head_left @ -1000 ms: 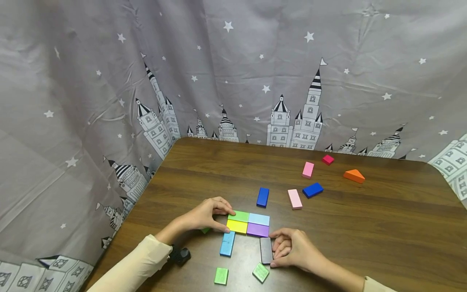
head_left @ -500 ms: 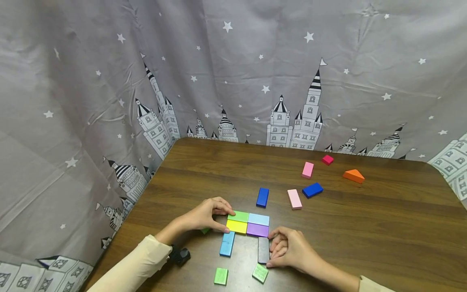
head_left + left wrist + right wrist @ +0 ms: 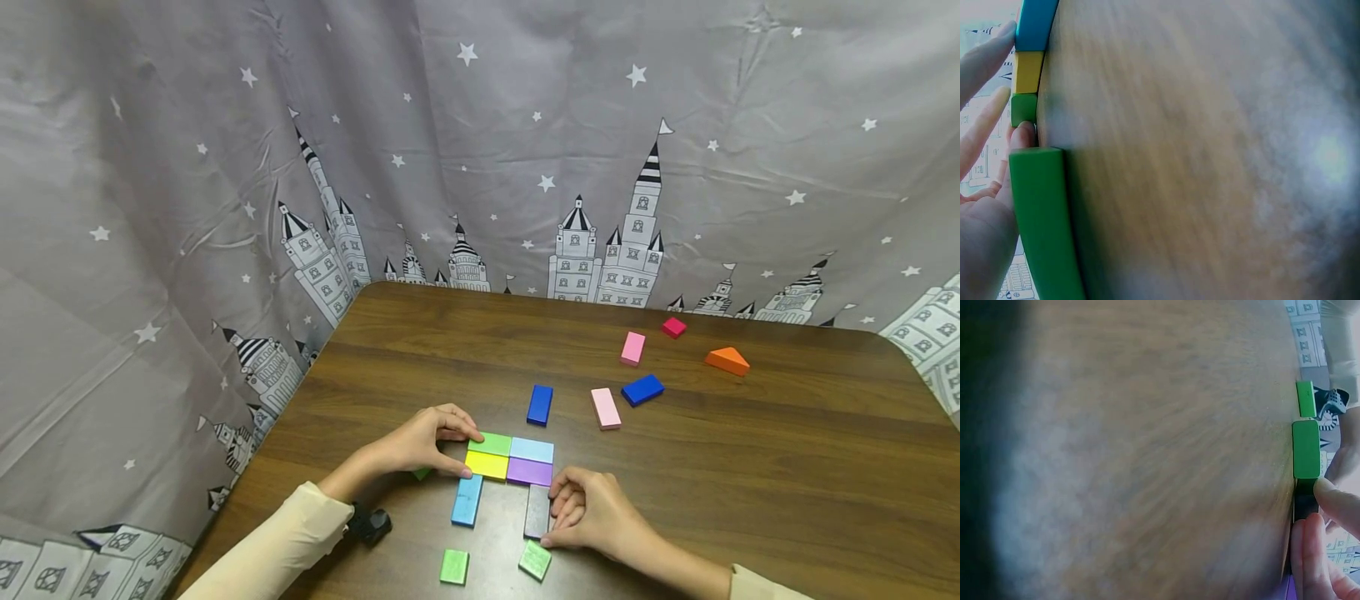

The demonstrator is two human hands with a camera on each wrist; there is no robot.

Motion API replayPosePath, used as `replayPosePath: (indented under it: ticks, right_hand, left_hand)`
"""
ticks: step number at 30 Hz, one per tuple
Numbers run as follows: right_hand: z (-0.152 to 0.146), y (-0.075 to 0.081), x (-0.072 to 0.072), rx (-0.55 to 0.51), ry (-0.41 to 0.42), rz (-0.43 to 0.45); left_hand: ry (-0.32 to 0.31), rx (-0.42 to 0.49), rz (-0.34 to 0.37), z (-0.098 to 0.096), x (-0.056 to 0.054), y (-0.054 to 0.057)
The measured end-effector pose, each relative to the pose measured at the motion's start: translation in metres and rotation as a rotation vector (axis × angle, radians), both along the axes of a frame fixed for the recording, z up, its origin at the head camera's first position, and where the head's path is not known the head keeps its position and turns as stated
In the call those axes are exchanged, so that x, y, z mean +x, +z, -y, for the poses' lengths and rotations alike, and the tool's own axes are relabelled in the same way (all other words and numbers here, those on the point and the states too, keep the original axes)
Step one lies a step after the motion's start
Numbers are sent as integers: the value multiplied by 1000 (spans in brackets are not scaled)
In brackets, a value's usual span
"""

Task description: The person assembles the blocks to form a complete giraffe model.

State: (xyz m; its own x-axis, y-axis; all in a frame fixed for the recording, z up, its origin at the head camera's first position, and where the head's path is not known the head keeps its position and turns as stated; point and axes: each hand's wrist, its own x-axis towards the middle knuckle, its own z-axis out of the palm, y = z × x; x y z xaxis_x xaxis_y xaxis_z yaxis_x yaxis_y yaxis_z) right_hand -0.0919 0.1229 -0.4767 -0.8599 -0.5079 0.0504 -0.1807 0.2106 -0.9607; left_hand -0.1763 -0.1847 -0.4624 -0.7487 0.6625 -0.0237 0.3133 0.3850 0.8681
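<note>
Left fingers [image 3: 452,465]: gripping green block [image 3: 493,442], yellow block [image 3: 487,467]
Right fingers [image 3: 572,537]: pinching grey block [image 3: 536,512]
Grey block: six o'clock of purple block [image 3: 529,472]; likely aligning, then release

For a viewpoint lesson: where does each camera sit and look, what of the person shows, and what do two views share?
Head: on the head, facing forward and down at the table; left hand, right hand and both sleeves show.
Left wrist: on that wrist, looking low across the table past a yellow block; left hand partly shows.
Right wrist: on that wrist, looking low across the table past a green block; right hand and left sleeve partly show.
Head and left wrist share the yellow block.
</note>
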Motion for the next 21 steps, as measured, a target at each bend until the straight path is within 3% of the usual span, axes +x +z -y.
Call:
replayPosePath:
  ticks: [8,21]
  right_hand:
    - [0,0,-1,-5,5,12]
    - [-8,7,-19,15,-101,-35]
  left_hand:
    - [0,3,-10,0,0,-1]
    - [-6,0,-27,2,0,-3]
